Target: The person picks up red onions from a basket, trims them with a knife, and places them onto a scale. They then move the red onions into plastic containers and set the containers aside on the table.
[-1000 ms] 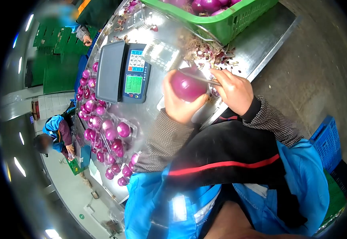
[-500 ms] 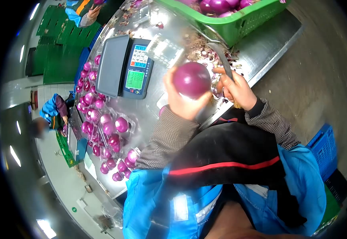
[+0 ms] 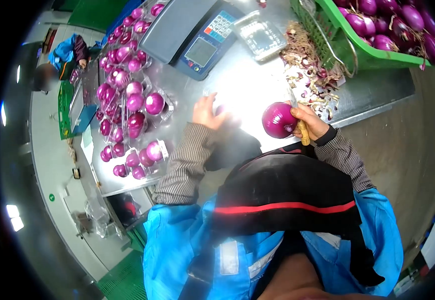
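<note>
My right hand (image 3: 311,122) grips a knife (image 3: 304,134) by its wooden handle, blade pointing away over the table. The same hand holds a large, shiny peeled red onion (image 3: 278,120) against its fingers. My left hand (image 3: 208,114) is over the metal table to the left, thumb and fingers apart. A small purple patch shows beside its fingers, blurred by glare; I cannot make out what it is. Ahead of the hands is a clear plastic tray (image 3: 260,36), beside a digital scale (image 3: 201,52).
Packed red onions (image 3: 135,120) in clear trays crowd the table's left side. A green crate (image 3: 372,59) of onions stands at the upper right. Roots and peelings (image 3: 310,82) lie below it. Another person (image 3: 70,52) in blue works at the far left.
The onion has gone from my left hand to my right, alongside the knife. My left hand has moved left and its fingers are apart. The view has shifted; the scale's green display now looks grey.
</note>
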A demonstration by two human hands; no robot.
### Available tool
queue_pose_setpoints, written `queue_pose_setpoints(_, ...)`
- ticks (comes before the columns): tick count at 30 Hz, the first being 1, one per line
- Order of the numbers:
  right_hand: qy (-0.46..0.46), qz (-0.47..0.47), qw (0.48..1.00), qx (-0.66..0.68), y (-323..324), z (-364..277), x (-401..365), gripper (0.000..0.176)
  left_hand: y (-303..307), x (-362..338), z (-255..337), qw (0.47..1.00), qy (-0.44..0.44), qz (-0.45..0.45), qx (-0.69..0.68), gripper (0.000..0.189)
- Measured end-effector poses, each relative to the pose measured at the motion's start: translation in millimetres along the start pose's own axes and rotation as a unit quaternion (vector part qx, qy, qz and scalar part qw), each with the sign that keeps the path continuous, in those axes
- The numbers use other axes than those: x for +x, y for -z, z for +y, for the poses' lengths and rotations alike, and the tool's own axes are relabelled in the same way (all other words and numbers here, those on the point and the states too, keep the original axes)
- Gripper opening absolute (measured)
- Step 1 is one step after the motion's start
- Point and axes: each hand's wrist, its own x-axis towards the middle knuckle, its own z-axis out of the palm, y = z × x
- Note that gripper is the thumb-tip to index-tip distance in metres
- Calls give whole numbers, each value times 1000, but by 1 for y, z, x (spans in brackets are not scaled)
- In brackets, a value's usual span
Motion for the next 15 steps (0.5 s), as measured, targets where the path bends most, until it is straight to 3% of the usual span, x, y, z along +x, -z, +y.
queue_pose_setpoints(3,-12,-24,998,-56,-9,-6,21,47,11,5,20,983,-36,-153,92,75)
queue_pose_setpoints(6,-14,-38,996,-77,-15,-13,40,45,37,19,52,963,21,-260,70,79)
queue_pose_setpoints(11,72,33,977,-198,-43,-18,79,46,16,-4,39,983,-82,-165,1,74)
queue_pose_setpoints(12,125,40,952,-275,-37,-9,93,48,9,-10,34,984,-118,-132,-2,74)
queue_pose_setpoints(15,135,122,886,-426,-44,-6,106,56,-1,-21,21,977,-198,-69,-31,73)
